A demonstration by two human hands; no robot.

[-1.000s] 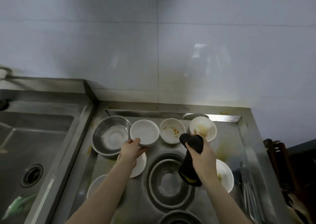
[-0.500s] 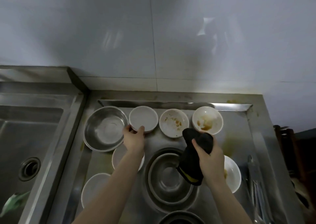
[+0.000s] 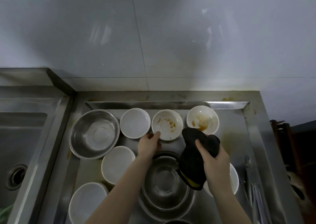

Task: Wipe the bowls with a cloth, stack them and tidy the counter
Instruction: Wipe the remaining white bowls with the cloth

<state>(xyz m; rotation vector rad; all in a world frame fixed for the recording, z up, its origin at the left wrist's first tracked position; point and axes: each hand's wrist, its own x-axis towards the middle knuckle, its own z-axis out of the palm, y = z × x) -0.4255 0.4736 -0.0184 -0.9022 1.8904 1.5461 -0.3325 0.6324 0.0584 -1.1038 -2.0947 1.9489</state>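
The left hand (image 3: 149, 145) pinched the near rim of the stained middle bowl (image 3: 167, 124), which sat between a clean bowl (image 3: 135, 122) and another stained bowl (image 3: 202, 118) along the counter (image 3: 239, 138) back edge. The right hand (image 3: 214, 165) clutched the dark cloth (image 3: 193, 160) over nested steel bowls (image 3: 164, 177).

7 white bowls (image 3: 135, 122), 3 steel bowls (image 3: 94, 134), 1 cloth (image 3: 195, 158), 2 hands (image 3: 148, 145).

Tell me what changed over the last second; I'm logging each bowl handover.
The left hand let go of the clean white bowl and moved right to grip the stained middle bowl's near rim. The right hand still holds the dark cloth; the bowls stayed put.
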